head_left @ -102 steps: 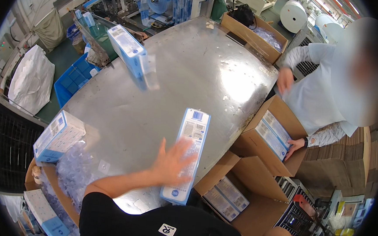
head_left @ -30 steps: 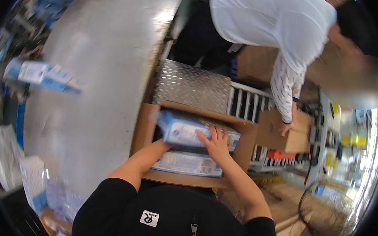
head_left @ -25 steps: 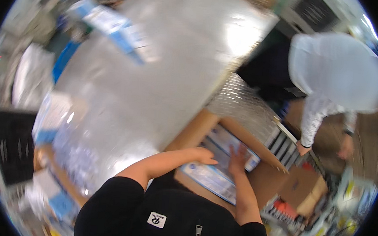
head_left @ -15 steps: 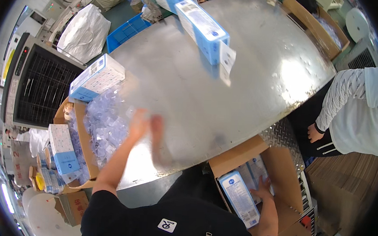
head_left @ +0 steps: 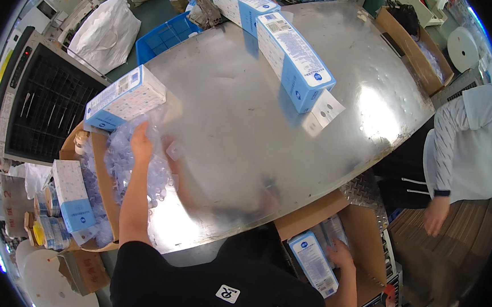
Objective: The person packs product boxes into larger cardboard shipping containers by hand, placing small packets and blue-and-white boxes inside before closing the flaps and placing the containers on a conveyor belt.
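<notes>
My left hand is at a heap of clear plastic pieces on the left edge of the metal table; its fingertips are partly lost among them, so its grip is unclear. My right hand is down inside an open cardboard carton at the lower right, fingers apart. Beside those fingers lies a blue-and-white box, and another pale packed item shows behind it. Part of the right hand's underside is hidden.
Two blue-and-white boxes stand at the table's far side, the nearer with its end flap out. Another box is by the heap, one more in the left carton. A person stands at right beside stacked cardboard.
My left hand has moved left and away from me, from the bare tabletop to the plastic heap. My right hand stays in the carton. The other person's hand has lowered toward the stacked cardboard.
</notes>
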### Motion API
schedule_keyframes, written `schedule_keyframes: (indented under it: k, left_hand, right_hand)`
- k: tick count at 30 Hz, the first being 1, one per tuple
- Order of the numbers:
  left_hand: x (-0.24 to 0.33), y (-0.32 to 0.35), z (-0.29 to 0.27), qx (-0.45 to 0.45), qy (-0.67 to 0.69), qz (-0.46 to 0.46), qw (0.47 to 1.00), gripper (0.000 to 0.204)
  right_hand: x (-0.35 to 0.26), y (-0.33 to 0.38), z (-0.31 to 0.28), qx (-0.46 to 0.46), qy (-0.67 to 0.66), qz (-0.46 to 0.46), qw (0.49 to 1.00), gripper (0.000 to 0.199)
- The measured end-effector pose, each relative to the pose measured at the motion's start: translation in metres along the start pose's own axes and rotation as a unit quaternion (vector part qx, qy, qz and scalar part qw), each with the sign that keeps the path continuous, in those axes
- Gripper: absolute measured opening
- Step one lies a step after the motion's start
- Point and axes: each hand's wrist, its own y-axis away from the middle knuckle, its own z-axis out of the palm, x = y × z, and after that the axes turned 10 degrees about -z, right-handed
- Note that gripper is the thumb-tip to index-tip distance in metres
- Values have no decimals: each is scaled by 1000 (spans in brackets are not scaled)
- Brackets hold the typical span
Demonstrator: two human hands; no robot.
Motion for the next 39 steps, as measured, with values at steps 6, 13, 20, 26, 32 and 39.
schedule_keyframes:
  k: [6, 13, 20, 26, 32, 39]
  left_hand:
    - [151, 66, -31, -353, 689, -211, 597, 32]
    - [303, 193, -9, -627, 543, -299, 471, 31]
    - [358, 230, 15, -657, 434, -185, 587, 36]
    - [380, 267, 40, -676, 429, -18, 599, 21]
    - [406, 283, 58, -595, 508, 214, 585, 14]
    - [420, 281, 69, -663, 506, 224, 504, 12]
  right_hand:
    - [-171, -15, -61, 225, -80, -222, 946, 17]
    - [-269, -45, -79, 316, 103, -579, 744, 30]
    - [-202, 23, -79, 410, -27, -396, 821, 29]
    - [-180, 52, -66, 349, -399, -171, 830, 15]
    - [-142, 79, -64, 151, -746, -92, 642, 17]
    - [-127, 80, -48, 107, -762, -85, 633, 18]
